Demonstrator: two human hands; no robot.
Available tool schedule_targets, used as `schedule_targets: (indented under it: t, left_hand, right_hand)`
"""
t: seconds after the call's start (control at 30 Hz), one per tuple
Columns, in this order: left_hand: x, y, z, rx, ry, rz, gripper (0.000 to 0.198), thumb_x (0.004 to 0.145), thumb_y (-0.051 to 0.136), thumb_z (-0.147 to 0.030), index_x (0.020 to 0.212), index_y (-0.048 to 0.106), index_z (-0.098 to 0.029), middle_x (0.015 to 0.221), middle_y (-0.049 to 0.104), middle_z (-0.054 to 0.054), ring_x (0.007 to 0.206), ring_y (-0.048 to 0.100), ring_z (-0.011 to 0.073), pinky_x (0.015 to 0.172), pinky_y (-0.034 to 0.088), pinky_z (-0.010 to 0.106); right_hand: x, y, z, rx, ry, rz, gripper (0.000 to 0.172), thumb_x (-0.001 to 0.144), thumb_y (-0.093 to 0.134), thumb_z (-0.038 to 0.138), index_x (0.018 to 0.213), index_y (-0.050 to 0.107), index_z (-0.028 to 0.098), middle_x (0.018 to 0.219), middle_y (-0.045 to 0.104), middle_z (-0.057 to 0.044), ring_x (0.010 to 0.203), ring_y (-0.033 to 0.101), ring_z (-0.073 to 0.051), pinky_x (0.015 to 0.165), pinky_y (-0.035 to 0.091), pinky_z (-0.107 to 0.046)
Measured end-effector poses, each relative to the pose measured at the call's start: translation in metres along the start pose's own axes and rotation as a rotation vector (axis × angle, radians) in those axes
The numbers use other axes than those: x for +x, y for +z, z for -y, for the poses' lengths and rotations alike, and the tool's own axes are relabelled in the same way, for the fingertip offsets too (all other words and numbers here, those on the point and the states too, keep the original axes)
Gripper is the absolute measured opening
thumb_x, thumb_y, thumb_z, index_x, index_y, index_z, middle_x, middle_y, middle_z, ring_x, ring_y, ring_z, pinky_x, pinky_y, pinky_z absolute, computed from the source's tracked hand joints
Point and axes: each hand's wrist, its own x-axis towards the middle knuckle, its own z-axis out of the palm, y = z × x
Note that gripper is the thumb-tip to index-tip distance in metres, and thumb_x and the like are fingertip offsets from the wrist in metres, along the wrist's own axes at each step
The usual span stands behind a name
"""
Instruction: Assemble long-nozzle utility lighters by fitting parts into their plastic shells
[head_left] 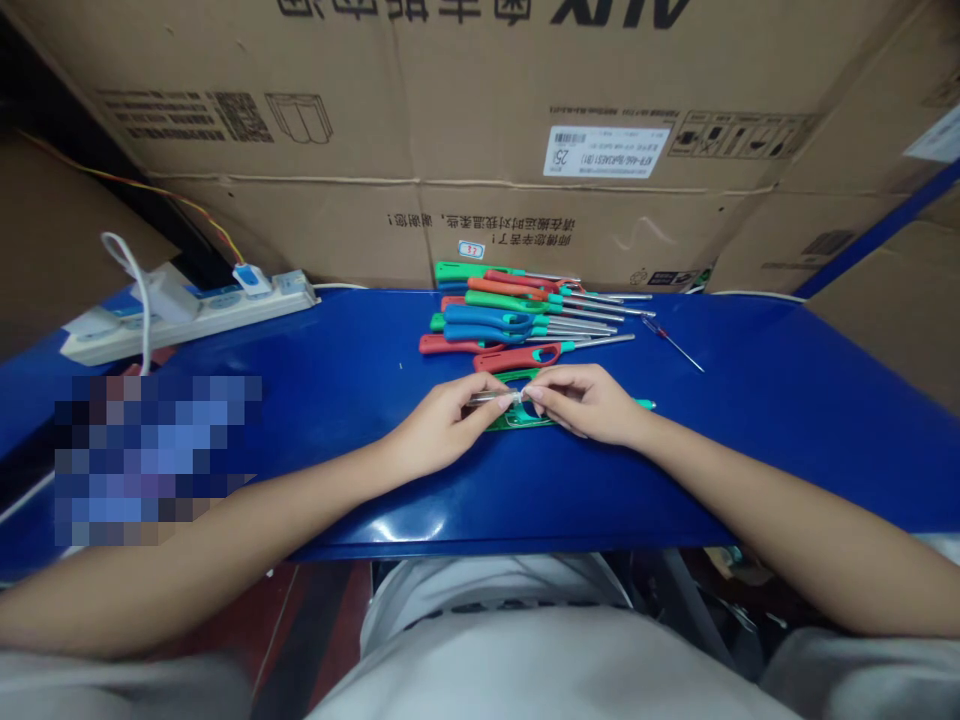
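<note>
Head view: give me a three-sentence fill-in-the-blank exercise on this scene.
The left hand and the right hand pinch a lighter whose frame is ____.
The table is ____.
The power strip lies to the ____ of the lighter pile.
Missing words: green; blue; left.

The desk (300,400) before me is glossy deep blue. The green lighter (517,418) has a silver tube. The pile of lighters (510,320) mixes green, red, orange and blue handles, all with silver tubes. The small screwdriver (660,330) has a red handle. The power strip (195,312) is white, and the cardboard boxes (465,120) are brown with black print.
</note>
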Motion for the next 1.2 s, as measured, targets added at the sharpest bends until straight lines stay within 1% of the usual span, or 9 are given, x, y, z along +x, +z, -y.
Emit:
schedule_targets:
  t: [0.1, 0.27, 0.57, 0.8, 0.93, 1.2]
  left_hand:
    - [-0.0001, -0.0007, -0.0009, 0.003, 0.001, -0.002, 0.031, 0.097, 0.056, -0.044, 0.102, 0.068, -0.016, 0.096, 0.071, 0.004, 0.084, 0.065, 0.016, 0.077, 0.05, 0.025]
    - [-0.0005, -0.0002, -0.0006, -0.007, -0.007, -0.004, 0.031, 0.097, 0.056, -0.044, 0.102, 0.068, -0.016, 0.096, 0.072, 0.004, 0.085, 0.066, 0.0164, 0.077, 0.05, 0.025]
    - [0.0003, -0.0004, -0.0005, -0.006, -0.003, -0.017, 0.03, 0.097, 0.056, -0.044, 0.103, 0.067, -0.017, 0.099, 0.072, 0.004, 0.087, 0.067, 0.0174, 0.079, 0.051, 0.026]
    - [0.0004, -0.0002, -0.0022, -0.017, -0.025, -0.003, 0.032, 0.096, 0.058, -0.046, 0.102, 0.067, -0.016, 0.095, 0.072, 0.004, 0.083, 0.066, 0.0167, 0.076, 0.051, 0.026]
    - [0.0001, 0.0, -0.0034, -0.027, -0.038, 0.003, 0.033, 0.095, 0.058, -0.046, 0.101, 0.067, -0.015, 0.094, 0.072, 0.005, 0.082, 0.065, 0.0167, 0.075, 0.051, 0.026]
    - [0.0001, 0.0004, -0.0031, -0.024, -0.038, 0.002, 0.034, 0.095, 0.058, -0.048, 0.101, 0.067, -0.016, 0.095, 0.073, 0.005, 0.082, 0.066, 0.0172, 0.076, 0.051, 0.026]
  right_hand:
    - [0.0003, 0.0002, 0.001, -0.012, -0.001, -0.008, 0.043, 0.088, 0.065, 0.056, 0.076, 0.065, 0.015, 0.052, 0.05, 0.005, 0.046, 0.039, -0.007, 0.044, 0.03, -0.023]
    - [-0.0001, 0.0, 0.0021, -0.005, 0.01, -0.002, 0.045, 0.087, 0.066, 0.058, 0.078, 0.066, 0.014, 0.051, 0.049, 0.005, 0.045, 0.039, -0.007, 0.044, 0.03, -0.023]
    - [-0.0003, -0.0001, 0.0002, -0.012, 0.011, -0.007, 0.044, 0.087, 0.066, 0.058, 0.081, 0.067, 0.014, 0.059, 0.055, 0.002, 0.046, 0.041, -0.006, 0.042, 0.031, -0.021]
    - [-0.0009, -0.0011, -0.0027, 0.014, 0.03, 0.004, 0.042, 0.088, 0.066, 0.056, 0.08, 0.066, 0.014, 0.054, 0.052, 0.004, 0.041, 0.04, -0.005, 0.039, 0.031, -0.021]
    - [-0.0014, -0.0001, -0.0011, 0.032, 0.055, 0.022, 0.041, 0.089, 0.065, 0.054, 0.075, 0.062, 0.015, 0.049, 0.05, 0.006, 0.037, 0.042, -0.005, 0.037, 0.032, -0.02]
    - [-0.0008, 0.0007, 0.0013, 0.057, 0.1, 0.013, 0.046, 0.085, 0.068, 0.06, 0.074, 0.063, 0.015, 0.047, 0.053, 0.006, 0.034, 0.043, -0.005, 0.033, 0.032, -0.019]
